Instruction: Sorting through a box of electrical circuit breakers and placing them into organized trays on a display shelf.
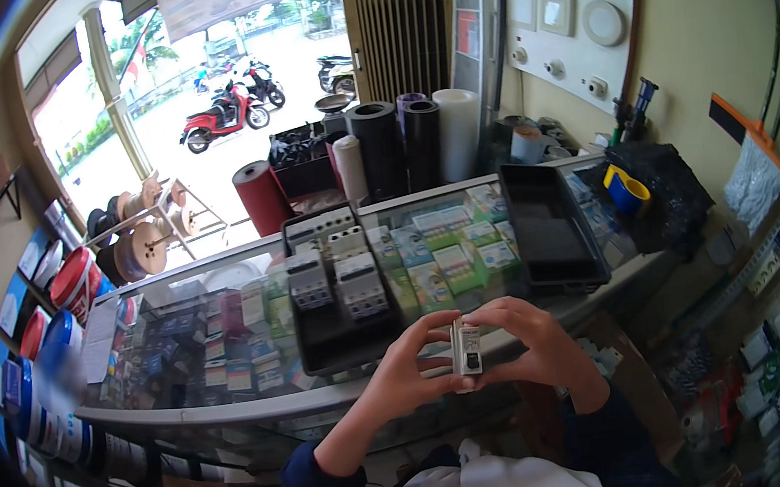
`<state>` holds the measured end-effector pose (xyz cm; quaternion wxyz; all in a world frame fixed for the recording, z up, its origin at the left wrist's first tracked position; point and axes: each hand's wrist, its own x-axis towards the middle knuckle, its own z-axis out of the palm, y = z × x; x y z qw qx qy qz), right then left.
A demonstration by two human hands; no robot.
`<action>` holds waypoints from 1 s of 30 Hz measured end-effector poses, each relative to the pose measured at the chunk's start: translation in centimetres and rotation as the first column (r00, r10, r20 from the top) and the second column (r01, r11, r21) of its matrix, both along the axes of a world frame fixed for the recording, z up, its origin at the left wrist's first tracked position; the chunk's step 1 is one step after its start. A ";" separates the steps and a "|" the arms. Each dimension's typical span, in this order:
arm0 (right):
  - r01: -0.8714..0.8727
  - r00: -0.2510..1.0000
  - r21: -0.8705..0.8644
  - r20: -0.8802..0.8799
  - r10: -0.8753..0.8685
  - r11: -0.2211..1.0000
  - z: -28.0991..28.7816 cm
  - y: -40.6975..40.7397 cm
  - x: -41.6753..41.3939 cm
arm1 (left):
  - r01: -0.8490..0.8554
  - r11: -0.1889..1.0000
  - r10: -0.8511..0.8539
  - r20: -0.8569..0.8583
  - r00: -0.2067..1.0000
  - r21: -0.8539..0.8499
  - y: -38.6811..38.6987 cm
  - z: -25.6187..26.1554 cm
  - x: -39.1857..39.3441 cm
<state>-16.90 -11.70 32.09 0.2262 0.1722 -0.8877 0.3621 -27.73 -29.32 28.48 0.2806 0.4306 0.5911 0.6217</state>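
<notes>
My left hand (410,364) and my right hand (525,338) hold a small white miniature circuit breaker (471,350) between them, fingertips at its top and bottom. Its black toggle and some printing face me. It is held up in front of the edge of a glass display counter (236,407). Beyond my left hand, a black plastic tray (318,344) lies on the glass. Inside it several circuit breakers (360,286) are lined up in two columns towards the far end. A second black tray (552,226) rests on the counter, farther off beyond my right hand.
Boxed goods (439,267) show through the glass. Rolls of sheeting (376,148) stand behind the counter. A yellow and blue tape dispenser (627,190) sits on a black plastic bag (674,203) at right. Paint pails (73,284) and cable spools (141,252) are at left.
</notes>
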 end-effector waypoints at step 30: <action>-0.039 0.999 0.212 0.044 0.031 0.977 -0.1 -6.6 -22.2 | -0.536 0.844 0.415 -0.625 0.661 -0.006 -8.6 -2.9 -18.9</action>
